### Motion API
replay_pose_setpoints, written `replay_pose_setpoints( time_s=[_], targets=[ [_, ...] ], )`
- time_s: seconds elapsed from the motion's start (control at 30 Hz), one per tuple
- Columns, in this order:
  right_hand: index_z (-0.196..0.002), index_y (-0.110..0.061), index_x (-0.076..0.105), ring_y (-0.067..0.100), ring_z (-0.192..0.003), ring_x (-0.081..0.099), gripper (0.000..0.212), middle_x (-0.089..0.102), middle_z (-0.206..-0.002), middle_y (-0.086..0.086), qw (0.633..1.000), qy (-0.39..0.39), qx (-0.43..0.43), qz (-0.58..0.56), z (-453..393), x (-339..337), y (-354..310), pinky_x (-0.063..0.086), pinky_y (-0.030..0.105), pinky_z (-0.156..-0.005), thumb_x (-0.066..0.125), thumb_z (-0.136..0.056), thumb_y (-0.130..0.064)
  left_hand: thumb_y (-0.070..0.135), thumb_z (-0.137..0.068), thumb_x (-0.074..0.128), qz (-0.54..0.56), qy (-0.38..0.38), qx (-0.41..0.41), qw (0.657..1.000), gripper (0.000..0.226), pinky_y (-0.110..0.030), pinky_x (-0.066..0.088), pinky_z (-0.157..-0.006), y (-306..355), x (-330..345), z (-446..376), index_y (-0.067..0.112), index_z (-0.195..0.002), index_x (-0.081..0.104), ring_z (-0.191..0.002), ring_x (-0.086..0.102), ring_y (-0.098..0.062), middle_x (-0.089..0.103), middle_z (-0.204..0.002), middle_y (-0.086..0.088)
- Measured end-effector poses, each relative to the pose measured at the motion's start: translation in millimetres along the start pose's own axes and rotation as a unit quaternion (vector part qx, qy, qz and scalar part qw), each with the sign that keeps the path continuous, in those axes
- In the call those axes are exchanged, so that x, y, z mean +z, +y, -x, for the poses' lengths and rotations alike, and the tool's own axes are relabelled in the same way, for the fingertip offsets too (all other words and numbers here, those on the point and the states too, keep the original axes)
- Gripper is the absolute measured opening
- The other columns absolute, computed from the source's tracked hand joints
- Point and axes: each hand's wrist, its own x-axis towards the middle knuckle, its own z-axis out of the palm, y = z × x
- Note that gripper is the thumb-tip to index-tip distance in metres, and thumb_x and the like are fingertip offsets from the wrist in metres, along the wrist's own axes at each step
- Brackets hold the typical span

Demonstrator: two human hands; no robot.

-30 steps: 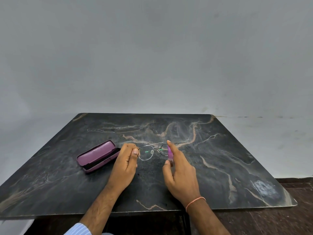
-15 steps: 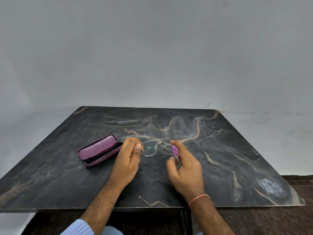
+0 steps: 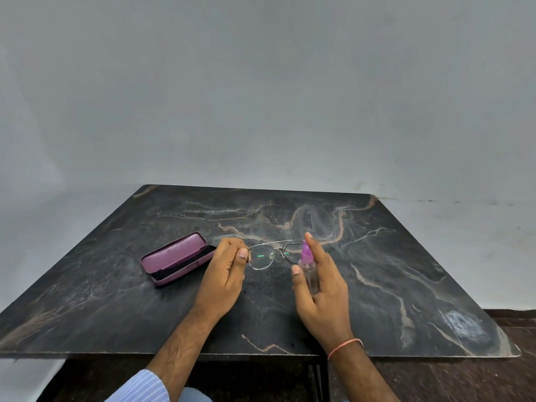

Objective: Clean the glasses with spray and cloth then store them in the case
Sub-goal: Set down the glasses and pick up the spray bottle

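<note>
The right hand (image 3: 322,288) grips the spray bottle (image 3: 308,265); its index finger, pressed on the cap half a second ago, is now raised. The left hand (image 3: 224,274) pinches the glasses (image 3: 268,255) above the worktop (image 3: 406,271). The open case (image 3: 177,258) lies at 9 o'clock. Judgement: one spray stroke complete.

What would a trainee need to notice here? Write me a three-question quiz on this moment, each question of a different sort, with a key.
1. True or false: the purple case lies shut on the table.
2. Which hand holds the spray bottle? A) the left hand B) the right hand C) neither
3. Fill in: the left hand pinches the ______ at one end of the frame.

Key
1. False: the case lies open, its dark lining showing.
2. B: the right hand grips the clear bottle, index finger raised by its purple top.
3. glasses
</note>
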Motion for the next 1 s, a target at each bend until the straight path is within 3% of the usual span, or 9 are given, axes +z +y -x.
replay_pose_setpoints(
  time_s=[0.13, 0.23, 0.4, 0.5, 0.63, 0.77, 0.9, 1.0],
  targets=[
    [-0.156, -0.041, 0.05, 0.01, -0.071, 0.058, 0.07, 0.06, -0.096, -0.02, 0.999, -0.036, -0.021, 0.009, 1, 5, -3, 0.052, 0.021, -0.064, 0.083, -0.094, -0.032, 0.049, -0.114, 0.037, -0.011, 0.001, -0.003, 1.0, 0.031, -0.033, 0.052, -0.071, -4, 1, -1, 0.038, -0.092, 0.055, -0.077, 0.057, -0.017, 0.052, -0.097, 0.011],
    [-0.153, -0.04, 0.054, 0.013, -0.07, 0.058, 0.065, 0.06, -0.096, -0.015, 0.998, -0.05, -0.036, 0.008, 3, 12, -10, 0.055, 0.029, -0.063, 0.082, -0.095, -0.031, 0.048, -0.114, 0.037, -0.017, 0.003, 0.0, 1.0, 0.031, -0.04, 0.055, -0.074, -5, 0, 0, 0.037, -0.092, 0.055, -0.079, 0.059, -0.02, 0.052, -0.098, 0.011],
    [-0.154, -0.041, 0.05, 0.004, -0.095, 0.069, 0.059, 0.07, -0.123, -0.017, 0.996, -0.084, -0.011, 0.013, 5, 22, -21, 0.058, 0.025, -0.087, 0.071, -0.101, -0.026, 0.048, -0.114, 0.037, -0.015, 0.0, 0.003, 1.0, 0.031, -0.04, 0.055, -0.073, -3, 0, 0, 0.036, -0.093, 0.055, -0.079, 0.058, -0.02, 0.052, -0.098, 0.008],
    [-0.155, -0.041, 0.049, 0.006, -0.112, 0.069, 0.06, 0.07, -0.13, -0.014, 0.994, -0.097, -0.022, 0.035, 5, 27, -23, 0.059, 0.026, -0.094, 0.068, -0.1, -0.026, 0.048, -0.114, 0.037, -0.014, -0.001, 0.007, 1.0, 0.032, -0.039, 0.055, -0.072, -3, 0, 0, 0.033, -0.094, 0.056, -0.079, 0.059, -0.02, 0.052, -0.099, 0.008],
    [-0.151, -0.038, 0.052, 0.003, -0.108, 0.07, 0.057, 0.072, -0.126, -0.016, 0.992, -0.112, -0.029, 0.052, 6, 31, -24, 0.06, 0.028, -0.089, 0.068, -0.097, -0.028, 0.048, -0.114, 0.037, -0.014, -0.002, 0.004, 1.0, 0.032, -0.04, 0.057, -0.071, -7, 1, -1, 0.03, -0.098, 0.058, -0.081, 0.059, -0.019, 0.052, -0.1, 0.01],
    [-0.147, -0.037, 0.053, 0.001, -0.089, 0.068, 0.053, 0.074, -0.113, -0.018, 0.989, -0.133, -0.019, 0.057, 5, 36, -24, 0.06, 0.026, -0.078, 0.064, -0.095, -0.031, 0.048, -0.113, 0.037, -0.009, -0.005, 0.003, 1.0, 0.026, -0.038, 0.057, -0.073, -8, 1, -2, 0.044, -0.097, 0.056, -0.085, 0.058, -0.017, 0.052, -0.102, 0.01],
    [-0.14, -0.037, 0.055, 0.003, -0.081, 0.066, 0.047, 0.069, -0.097, -0.019, 0.986, -0.146, -0.013, 0.073, 4, 39, -24, 0.059, 0.031, -0.072, 0.062, -0.094, -0.033, 0.047, -0.114, 0.037, -0.007, -0.009, 0.005, 1.0, 0.025, -0.036, 0.056, -0.072, -7, 0, -2, 0.046, -0.096, 0.055, -0.083, 0.058, -0.018, 0.052, -0.101, 0.01],
    [-0.14, -0.033, 0.059, 0.0, -0.089, 0.069, 0.048, 0.072, -0.106, -0.021, 0.991, -0.114, -0.009, 0.065, 4, 39, -22, 0.057, 0.02, -0.078, 0.066, -0.093, -0.029, 0.048, -0.113, 0.037, -0.011, -0.01, 0.003, 1.0, 0.025, -0.031, 0.053, -0.074, -7, 0, -2, 0.049, -0.095, 0.055, -0.082, 0.059, -0.018, 0.052, -0.1, 0.01]
  ],
)
